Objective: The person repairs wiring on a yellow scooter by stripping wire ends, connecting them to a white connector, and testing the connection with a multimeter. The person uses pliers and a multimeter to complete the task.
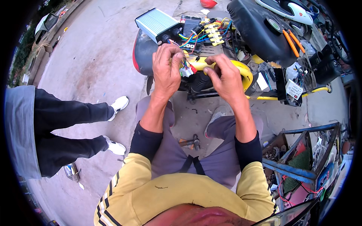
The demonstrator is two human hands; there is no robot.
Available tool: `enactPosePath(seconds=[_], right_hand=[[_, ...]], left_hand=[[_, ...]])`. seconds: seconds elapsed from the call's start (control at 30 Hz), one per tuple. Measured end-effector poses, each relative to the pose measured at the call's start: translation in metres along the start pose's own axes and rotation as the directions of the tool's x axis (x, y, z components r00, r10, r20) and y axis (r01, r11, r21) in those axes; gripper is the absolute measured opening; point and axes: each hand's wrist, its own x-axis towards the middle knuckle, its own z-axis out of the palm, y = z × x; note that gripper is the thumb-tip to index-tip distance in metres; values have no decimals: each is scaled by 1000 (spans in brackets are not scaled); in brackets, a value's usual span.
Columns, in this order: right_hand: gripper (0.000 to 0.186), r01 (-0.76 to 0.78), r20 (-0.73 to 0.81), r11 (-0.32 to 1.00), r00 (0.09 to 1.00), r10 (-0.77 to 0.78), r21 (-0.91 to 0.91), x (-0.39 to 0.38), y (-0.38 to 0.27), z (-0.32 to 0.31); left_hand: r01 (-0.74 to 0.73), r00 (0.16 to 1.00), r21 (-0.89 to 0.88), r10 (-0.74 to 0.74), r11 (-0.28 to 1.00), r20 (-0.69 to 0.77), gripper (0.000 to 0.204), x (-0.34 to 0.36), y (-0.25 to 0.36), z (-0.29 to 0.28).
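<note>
Left hand and right hand by thin, colourful wires.
Left is curled, can't tell its grip; right is half open, empty, near the yellow metal tube.

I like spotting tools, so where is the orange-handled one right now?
The orange-handled tool lies at the upper right of the head view, on the large black seat-like piece, just right of the round black-rimmed object.

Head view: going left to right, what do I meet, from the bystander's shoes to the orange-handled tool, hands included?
White shoes → left hand → red connector → right hand → white paper → orange-handled tool.
</note>
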Motion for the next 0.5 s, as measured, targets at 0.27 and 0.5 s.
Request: enactPosePath(seconds=[0.27,0.5], right_hand=[[28,201,-176,909,944,-279,-364,2,-2,25],[19,224,-132,919,951,-278,-324,21,15,31]], left_hand=[[-39,991,-49,32,998,-128,10,0,-6,2],[-185,961,122,205,975,-185,28,-8,8,7]])
